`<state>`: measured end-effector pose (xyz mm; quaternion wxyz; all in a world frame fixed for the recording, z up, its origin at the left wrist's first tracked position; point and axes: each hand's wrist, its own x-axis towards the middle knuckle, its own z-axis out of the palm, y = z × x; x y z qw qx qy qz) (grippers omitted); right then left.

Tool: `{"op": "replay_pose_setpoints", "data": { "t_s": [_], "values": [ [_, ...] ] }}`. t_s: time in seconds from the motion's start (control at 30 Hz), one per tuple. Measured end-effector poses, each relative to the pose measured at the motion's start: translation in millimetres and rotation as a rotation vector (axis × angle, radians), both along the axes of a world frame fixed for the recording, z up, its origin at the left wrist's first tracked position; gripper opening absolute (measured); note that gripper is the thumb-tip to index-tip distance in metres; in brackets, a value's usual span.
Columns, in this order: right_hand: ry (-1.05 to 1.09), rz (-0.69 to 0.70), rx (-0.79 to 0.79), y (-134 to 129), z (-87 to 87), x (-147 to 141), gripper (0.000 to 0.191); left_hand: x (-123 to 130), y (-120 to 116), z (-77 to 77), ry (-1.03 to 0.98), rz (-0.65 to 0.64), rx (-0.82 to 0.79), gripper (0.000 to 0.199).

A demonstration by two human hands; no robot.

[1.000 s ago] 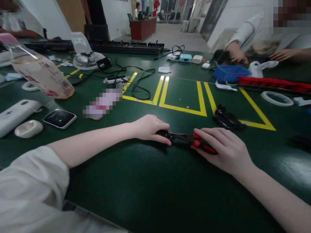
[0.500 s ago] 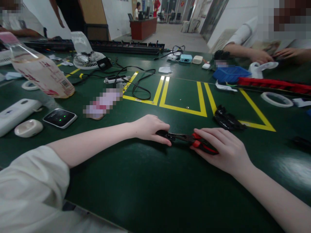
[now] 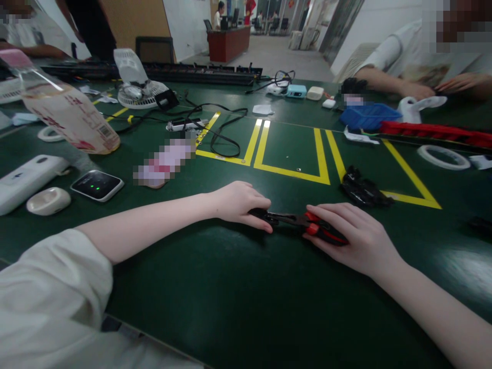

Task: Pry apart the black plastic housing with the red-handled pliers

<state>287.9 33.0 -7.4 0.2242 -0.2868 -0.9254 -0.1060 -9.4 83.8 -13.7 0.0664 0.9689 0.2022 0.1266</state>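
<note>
My right hand (image 3: 353, 233) is closed round the red and black handles of a pair of pliers (image 3: 313, 224), whose jaws point left. Between the thumb and fingers of my left hand (image 3: 242, 205) is a small black part (image 3: 265, 216), mostly hidden by the hand. The plier jaws meet this part at its right end; I cannot make out exactly what they grip. Both hands are just above the green table (image 3: 246, 297). Beyond my right hand lies a clump of shiny black parts (image 3: 363, 189).
Left are a drink bottle (image 3: 69, 113), a white device with green lights (image 3: 97, 185), an earbud case (image 3: 48, 201) and a blurred phone (image 3: 167, 161). Farther back lie a white fan (image 3: 140, 92), a black cable (image 3: 226, 146) and a blue tray (image 3: 369, 117). A co-worker's arms (image 3: 407, 87) rest at far right.
The whole view has shifted slightly. My hands keep the same hold on the pliers and the black part, with hardly any movement between them.
</note>
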Motion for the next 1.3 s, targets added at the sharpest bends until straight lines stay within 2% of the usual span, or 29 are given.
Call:
{"op": "replay_pose_setpoints", "data": {
  "t_s": [0.23,0.4,0.77,0.97,1.3],
  "values": [
    [0.013,-0.014,0.09,0.7,-5.7,4.5,0.061,-0.3,1.7,-1.6,-0.02,-0.006,-0.029,0.05],
    [-0.025,-0.033,0.136,-2.3,-2.2,3.3,0.067,-0.2,2.2,-1.9,-0.012,0.011,-0.035,0.05],
    [0.0,-0.043,0.158,-1.1,-1.7,1.1,0.066,-1.7,1.5,-1.4,-0.067,0.05,-0.129,0.052],
    [0.016,-0.082,0.128,-2.2,0.9,-1.3,0.067,-1.1,-0.1,-0.6,-0.07,0.1,-0.106,0.051],
    [0.06,-0.11,0.137,-2.8,0.4,-1.1,0.072,-0.1,-0.5,0.6,-0.09,0.087,-0.025,0.046]
  ]
}}
